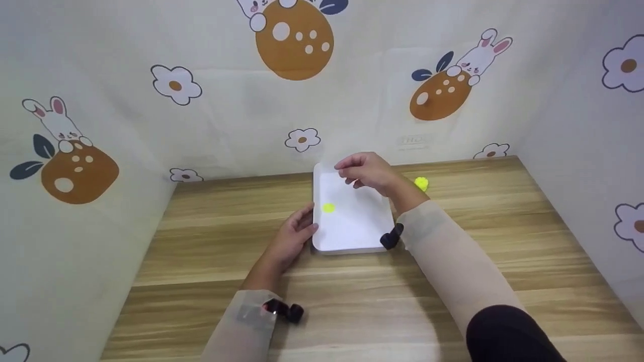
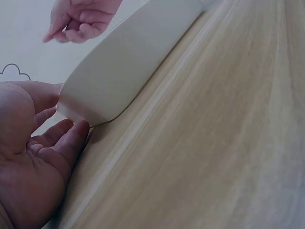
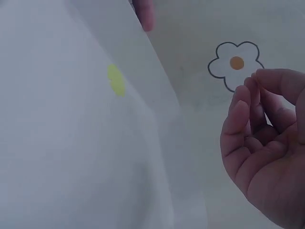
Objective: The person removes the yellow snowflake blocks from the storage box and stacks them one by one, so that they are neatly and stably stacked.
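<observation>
A white shallow tray [image 1: 359, 221] lies on the wooden table, and a small flat yellow round piece [image 1: 328, 207] sits inside it near the left wall. My left hand [image 1: 292, 239] holds the tray's left side; the left wrist view shows its fingers around the tray's rounded corner [image 2: 90, 98]. Above the tray's far part hovers my right hand [image 1: 370, 173], fingers bent. In the right wrist view its thumb and fingertips meet, and nothing shows between them. A bumpy bright yellow lump [image 1: 421, 184] lies on the table to the right of the tray, beside my right wrist.
A pale cloth with rabbits, orange fruit and flowers [image 1: 302, 140] hangs behind the table [image 1: 211, 226] and along both sides. The tray stands close to the back edge. Black wrist cameras [image 1: 391, 237] stick out from both sleeves.
</observation>
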Demonstrator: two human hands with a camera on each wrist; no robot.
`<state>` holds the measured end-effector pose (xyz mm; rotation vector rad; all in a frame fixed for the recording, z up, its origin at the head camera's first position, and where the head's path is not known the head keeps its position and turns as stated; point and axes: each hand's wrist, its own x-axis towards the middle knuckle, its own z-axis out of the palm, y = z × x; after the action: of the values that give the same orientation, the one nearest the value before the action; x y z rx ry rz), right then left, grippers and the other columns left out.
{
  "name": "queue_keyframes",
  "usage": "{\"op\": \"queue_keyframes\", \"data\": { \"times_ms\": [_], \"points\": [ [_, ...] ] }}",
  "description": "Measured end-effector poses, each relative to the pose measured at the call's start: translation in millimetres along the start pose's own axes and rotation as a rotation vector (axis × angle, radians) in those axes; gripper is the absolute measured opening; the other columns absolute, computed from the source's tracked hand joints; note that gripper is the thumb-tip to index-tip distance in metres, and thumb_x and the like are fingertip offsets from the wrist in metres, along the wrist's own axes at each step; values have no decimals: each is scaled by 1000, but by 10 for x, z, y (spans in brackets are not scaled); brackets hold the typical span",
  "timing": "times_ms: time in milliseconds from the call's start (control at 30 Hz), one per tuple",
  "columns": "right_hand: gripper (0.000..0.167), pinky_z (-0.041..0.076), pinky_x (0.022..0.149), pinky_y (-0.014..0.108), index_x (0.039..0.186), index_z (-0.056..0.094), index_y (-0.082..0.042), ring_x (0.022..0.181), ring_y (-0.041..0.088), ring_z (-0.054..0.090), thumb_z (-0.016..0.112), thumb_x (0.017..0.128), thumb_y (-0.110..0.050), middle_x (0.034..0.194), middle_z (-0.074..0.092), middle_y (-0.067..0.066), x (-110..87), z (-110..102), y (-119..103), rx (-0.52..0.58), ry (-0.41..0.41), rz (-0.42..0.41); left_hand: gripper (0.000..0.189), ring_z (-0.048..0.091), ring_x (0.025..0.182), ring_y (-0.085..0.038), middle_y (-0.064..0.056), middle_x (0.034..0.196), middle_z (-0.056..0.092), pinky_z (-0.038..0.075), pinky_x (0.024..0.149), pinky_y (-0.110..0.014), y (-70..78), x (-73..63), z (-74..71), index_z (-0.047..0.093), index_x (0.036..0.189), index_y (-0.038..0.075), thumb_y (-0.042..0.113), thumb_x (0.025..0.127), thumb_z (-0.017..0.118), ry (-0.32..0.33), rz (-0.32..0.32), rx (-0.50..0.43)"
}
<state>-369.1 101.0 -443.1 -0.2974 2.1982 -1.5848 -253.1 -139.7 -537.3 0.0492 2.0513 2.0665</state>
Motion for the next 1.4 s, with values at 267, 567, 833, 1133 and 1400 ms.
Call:
{"op": "queue_keyframes", "data": {
  "times_ms": [267,567,833,1133,1400],
  "points": [
    [23,59,84,32,113,73,-22,104,26,66,73,92,-31,115,68,7,279,85,35,-36,-89,11,60,36,149,-27,-11,160,38,33,123,-43,5,-9,-22,37,154,10,9,99,60,-14,27,6],
    [30,58,82,31,118,72,-14,95,19,66,73,90,-24,110,71,6,427,210,182,-45,-136,13,59,38,149,-28,-12,160,40,34,122,-42,-11,6,-17,37,154,9,8,99,59,-24,35,1],
    [32,54,78,28,117,74,-16,89,16,63,76,87,-26,97,72,-2,501,282,387,-140,-143,41,60,38,149,-27,-11,161,38,36,121,-41,17,-18,-9,37,154,11,10,99,60,-23,22,21],
    [31,52,83,27,116,74,-17,94,15,62,78,85,-19,104,73,-1,501,259,453,-204,-203,39,60,36,150,-28,-14,161,37,34,122,-42,27,-6,3,36,154,8,8,99,59,-24,29,1],
    [34,47,101,34,115,73,-25,109,17,60,74,84,-11,114,70,-6,471,286,427,-387,-277,17,59,37,149,-26,-13,160,39,34,122,-41,8,7,-13,37,153,7,7,99,59,-24,28,-26]
  ]
}}
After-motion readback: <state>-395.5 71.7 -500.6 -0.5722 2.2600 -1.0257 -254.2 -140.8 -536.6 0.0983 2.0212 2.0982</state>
